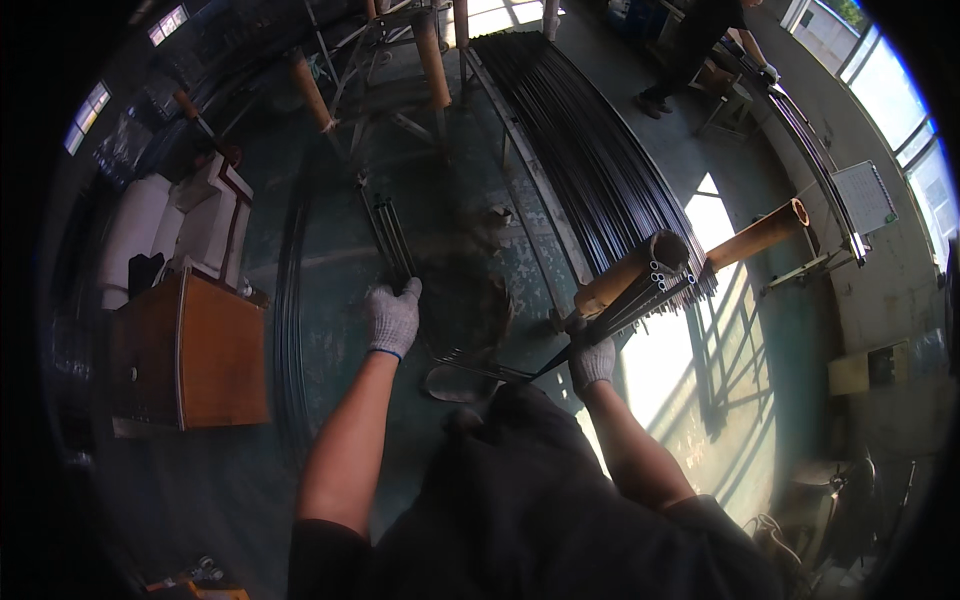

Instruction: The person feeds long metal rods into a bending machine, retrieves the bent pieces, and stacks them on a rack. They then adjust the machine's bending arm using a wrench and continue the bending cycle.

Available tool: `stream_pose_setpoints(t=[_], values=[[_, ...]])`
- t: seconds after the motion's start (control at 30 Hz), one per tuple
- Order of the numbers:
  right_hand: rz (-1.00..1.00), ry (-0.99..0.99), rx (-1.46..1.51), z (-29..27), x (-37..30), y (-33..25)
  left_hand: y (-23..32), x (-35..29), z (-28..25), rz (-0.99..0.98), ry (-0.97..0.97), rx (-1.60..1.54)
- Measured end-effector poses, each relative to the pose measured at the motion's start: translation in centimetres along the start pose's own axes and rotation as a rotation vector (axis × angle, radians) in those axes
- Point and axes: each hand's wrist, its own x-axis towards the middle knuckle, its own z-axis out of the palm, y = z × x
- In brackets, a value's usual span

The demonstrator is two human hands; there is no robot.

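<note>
My left hand (pixel 393 320), in a pale knitted glove, is closed at the near end of several thin dark tubes (pixel 393 235), which point away from me across the floor. My right hand (pixel 593 364), gloved too, grips a bundle of dark metal tubes (pixel 625 308) from below. Their open round ends show at the upper right, beside a rusty pipe post (pixel 630 272). Other thin dark lengths (pixel 475 367) run low in front of my body; whether they join either bundle I cannot tell.
A rack holds many long black tubes (pixel 570 120) ahead, with another rusty post (pixel 755 235) at its right. A brown cabinet (pixel 222 350) stands left, near a pale sofa (pixel 205 220). Long tubes (pixel 290 330) lie beside the cabinet. A person (pixel 700 45) works far right at a bench.
</note>
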Motion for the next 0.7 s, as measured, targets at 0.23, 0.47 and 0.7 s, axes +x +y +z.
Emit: stream_pose_setpoints(t=[0.23, 0.47, 0.7], values=[[0.111, 0.185, -0.193, 9.3, 11.9, 1.8, -7.5, 7.2, 2.1, -0.137, -0.152, -0.143], [0.201, 0.382, -0.123, 16.5, 27.4, 6.6, -14.6, 7.5, -2.4, -0.504, -0.202, 0.073], [0.474, 0.264, -0.133, 20.1, 35.5, 10.7, -14.2, 10.7, -3.2, -0.722, -0.223, -0.018]])
